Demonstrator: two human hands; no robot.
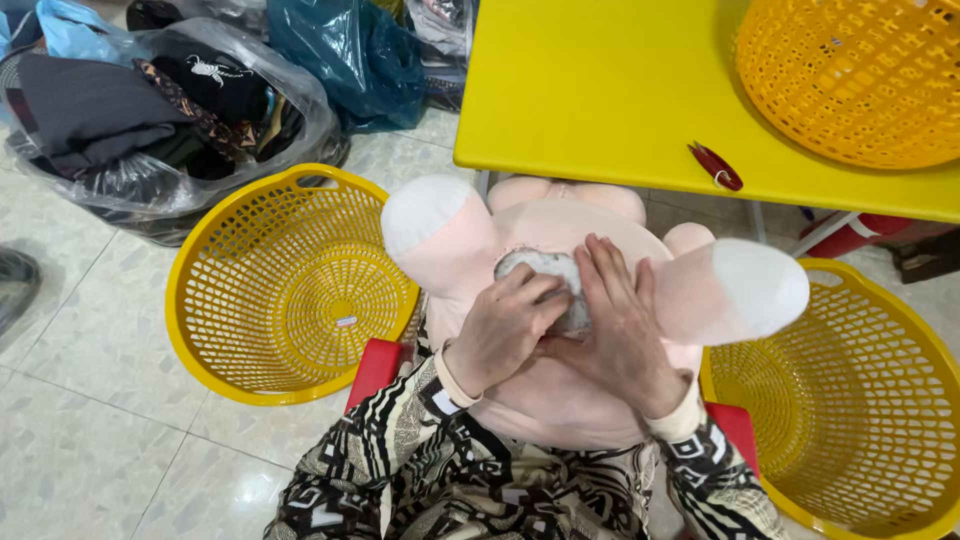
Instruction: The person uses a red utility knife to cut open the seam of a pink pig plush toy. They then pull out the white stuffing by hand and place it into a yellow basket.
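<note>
Under both hands' fingers [545,290] lies the plush toy's [560,330] grey patch [560,275].

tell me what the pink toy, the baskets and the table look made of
Pink plush toy: soft fabric, apparently stuffed; rounded limbs with white tips, and a fluffy grey-white tuft under the left hand and right hand. Yellow baskets: probably moulded plastic, a rigid lattice with a slight sheen. Yellow table: smooth and glossy, likely plastic or laminate.
</note>
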